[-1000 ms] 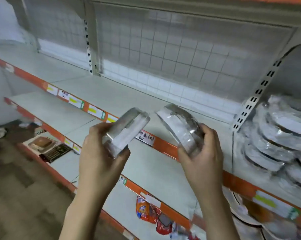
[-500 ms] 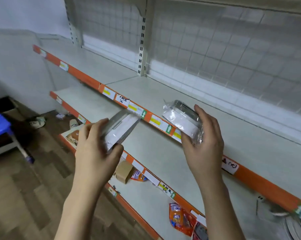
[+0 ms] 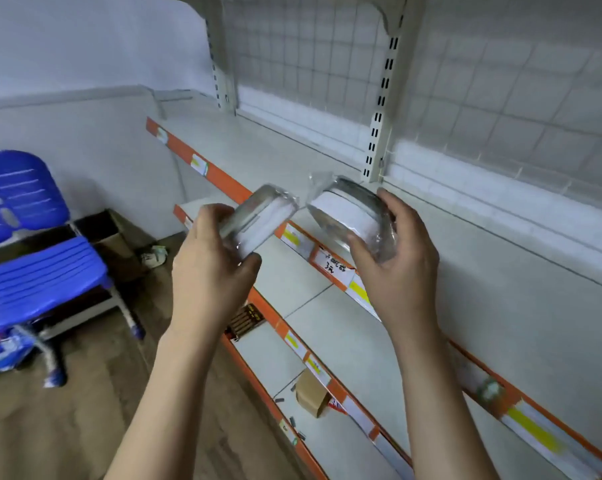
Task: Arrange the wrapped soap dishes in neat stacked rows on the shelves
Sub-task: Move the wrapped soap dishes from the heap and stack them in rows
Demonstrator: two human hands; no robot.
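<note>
My left hand [image 3: 212, 271] grips a wrapped soap dish [image 3: 258, 220], clear plastic over a white and grey body, tilted up to the right. My right hand [image 3: 396, 268] holds a second wrapped soap dish [image 3: 348, 213], thumb underneath and fingers over its top. Both dishes hang in the air in front of the orange front edge of the upper white shelf [image 3: 466, 271], a small gap apart. The shelf surface behind them is bare.
Lower white shelves [image 3: 344, 341] carry a small cardboard box [image 3: 310, 396] and a dark packet [image 3: 245, 320]. A slotted upright [image 3: 382, 109] and wire grid back panel stand behind. A blue chair [image 3: 40, 261] and an open carton [image 3: 109, 233] sit on the wooden floor at left.
The view has swung left along the shelves; the stacked dishes at the right have left the frame and the blue chair has come in. Both hands still hold their dishes, now slightly higher.
</note>
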